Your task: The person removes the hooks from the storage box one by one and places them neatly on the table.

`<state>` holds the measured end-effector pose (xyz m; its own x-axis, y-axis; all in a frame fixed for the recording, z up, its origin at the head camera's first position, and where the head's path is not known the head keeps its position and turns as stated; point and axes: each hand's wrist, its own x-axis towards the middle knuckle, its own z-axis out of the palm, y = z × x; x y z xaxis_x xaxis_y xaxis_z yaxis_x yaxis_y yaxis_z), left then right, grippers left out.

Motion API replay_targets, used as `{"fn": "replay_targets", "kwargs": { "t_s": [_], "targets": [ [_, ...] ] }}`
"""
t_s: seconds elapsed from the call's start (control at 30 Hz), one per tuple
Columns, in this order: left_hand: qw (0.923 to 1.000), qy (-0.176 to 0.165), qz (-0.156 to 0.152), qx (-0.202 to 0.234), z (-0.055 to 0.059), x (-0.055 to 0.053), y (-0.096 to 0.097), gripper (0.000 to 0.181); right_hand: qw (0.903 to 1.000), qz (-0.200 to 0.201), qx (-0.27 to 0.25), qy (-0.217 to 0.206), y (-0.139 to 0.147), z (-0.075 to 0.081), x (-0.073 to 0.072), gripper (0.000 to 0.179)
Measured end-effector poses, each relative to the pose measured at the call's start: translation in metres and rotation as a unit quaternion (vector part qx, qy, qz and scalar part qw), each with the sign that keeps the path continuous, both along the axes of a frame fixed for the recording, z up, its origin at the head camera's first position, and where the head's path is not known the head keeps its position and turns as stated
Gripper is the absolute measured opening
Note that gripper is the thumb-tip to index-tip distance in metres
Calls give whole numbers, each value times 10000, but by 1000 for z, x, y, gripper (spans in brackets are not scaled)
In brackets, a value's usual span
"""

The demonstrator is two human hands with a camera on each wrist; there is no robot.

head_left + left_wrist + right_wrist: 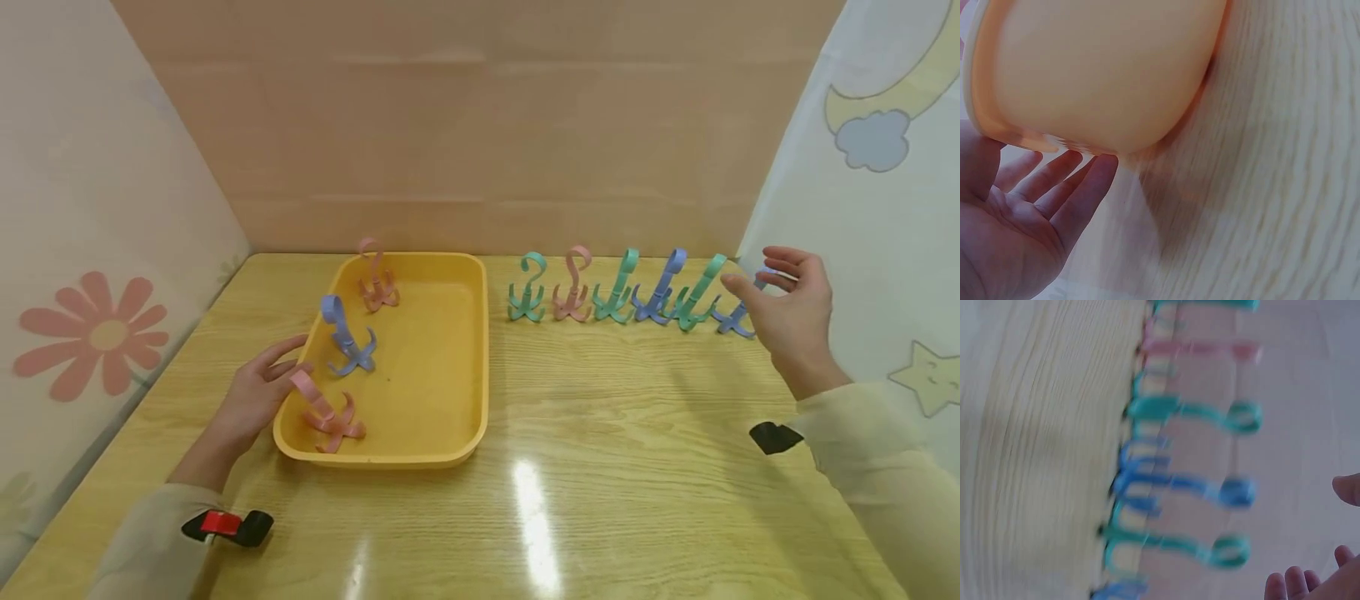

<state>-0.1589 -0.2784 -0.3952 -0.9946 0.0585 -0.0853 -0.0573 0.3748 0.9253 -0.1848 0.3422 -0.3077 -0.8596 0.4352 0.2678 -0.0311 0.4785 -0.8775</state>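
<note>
So, left fingers (1088, 201) gripping tray (423, 362), hooks (337, 427) inside

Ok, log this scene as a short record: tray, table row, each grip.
Container: yellow tray, on the table
In it: far pink hook, middle blue hook, near pink hook
Table row, left to right: first green hook, row pink hook, second green hook, left blue hook, third green hook, end blue hook
Left grip: holds the tray's left rim
Right grip: by the end blue hook, apparently holding nothing
</note>
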Motion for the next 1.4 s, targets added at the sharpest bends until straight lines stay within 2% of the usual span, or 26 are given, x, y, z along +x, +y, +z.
{"fn": "replay_targets", "kwargs": {
  "t_s": [0.1, 0.23, 0.4, 0.57, 0.83, 1.0, 1.27, 1.4],
  "targets": [
    [10000, -8, 28, -20, 0, 0, 0, 65, 9977, 499, 19, 448, -32, 6, 7, 52],
    [10000, 19, 42, 56, 0, 0, 0, 64, 9904, 1139, -76, 783, -75, 12, 15, 46],
    [9999, 22, 53, 162, 0, 0, 0, 63, 9762, 1957, -316, 876, -125, 15, 25, 42],
    [9999, -4, 112, 82, -1, -2, 3, 61, 9559, 2777, -652, 707, -168, 9, 32, 41],
    [9997, -76, 45, 248, -1, -3, 3, 60, 9097, 3980, -1115, 399, -234, -2, 42, 44],
    [9997, -99, 43, 223, 0, -3, 3, 60, 8831, 4537, -1190, 74, -273, -9, 44, 44],
    [9997, -52, 30, 221, 1, -3, 2, 60, 8338, 5373, -1100, -628, -327, -7, 37, 47],
    [9995, -93, -36, 293, 0, -2, 1, 61, 8160, 5673, -674, -881, -347, -3, 32, 48]
  ]
}}
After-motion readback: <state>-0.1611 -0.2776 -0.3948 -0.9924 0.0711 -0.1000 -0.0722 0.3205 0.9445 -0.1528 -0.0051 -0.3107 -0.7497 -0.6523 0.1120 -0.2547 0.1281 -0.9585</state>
